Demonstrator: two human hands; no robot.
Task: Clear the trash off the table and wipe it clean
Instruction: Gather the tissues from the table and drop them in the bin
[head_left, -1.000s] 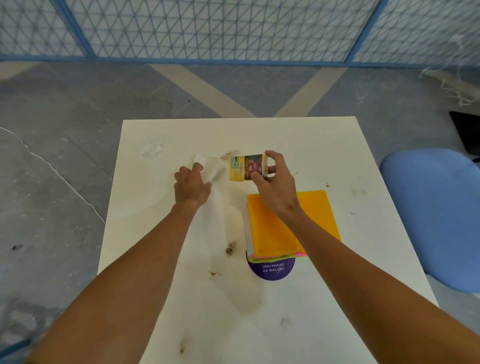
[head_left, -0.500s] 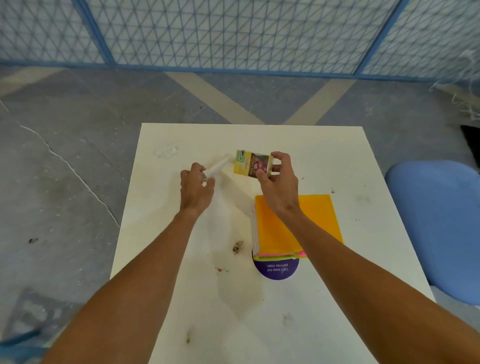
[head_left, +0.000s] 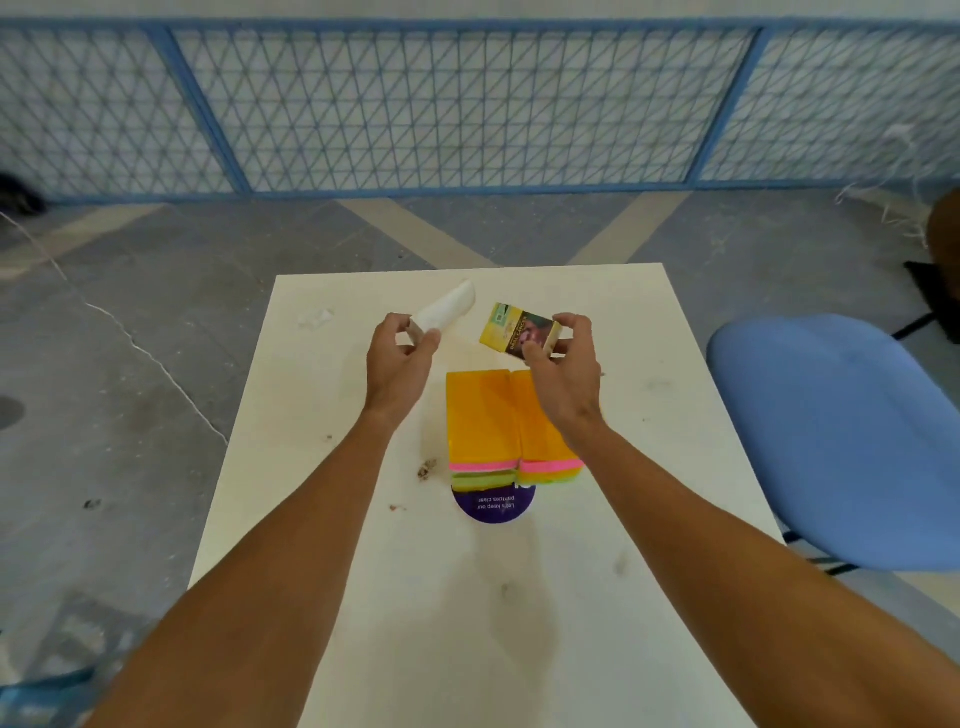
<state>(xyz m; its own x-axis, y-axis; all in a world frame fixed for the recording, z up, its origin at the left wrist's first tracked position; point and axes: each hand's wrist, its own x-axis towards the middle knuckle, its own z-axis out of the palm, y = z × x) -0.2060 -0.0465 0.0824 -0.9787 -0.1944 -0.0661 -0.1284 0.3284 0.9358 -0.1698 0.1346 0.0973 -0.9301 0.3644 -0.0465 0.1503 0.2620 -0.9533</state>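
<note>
**Both hands lifted, each holding a piece of trash**

The left hand (head_left: 400, 364) pinches a white scrap of paper (head_left: 447, 310) between thumb and fingers, raised above the far left part of the white table (head_left: 363, 597). The right hand (head_left: 563, 374) grips a small yellow carton (head_left: 517, 330) by its right end — tilted, off the surface. Just near of both hands lies a stack of coloured cloths (head_left: 493, 431), orange on top, resting on a purple label (head_left: 493, 506). Crumbs (head_left: 427, 470) and stains mark the tabletop; another small white scrap (head_left: 316, 318) lies at the far left.
</note>
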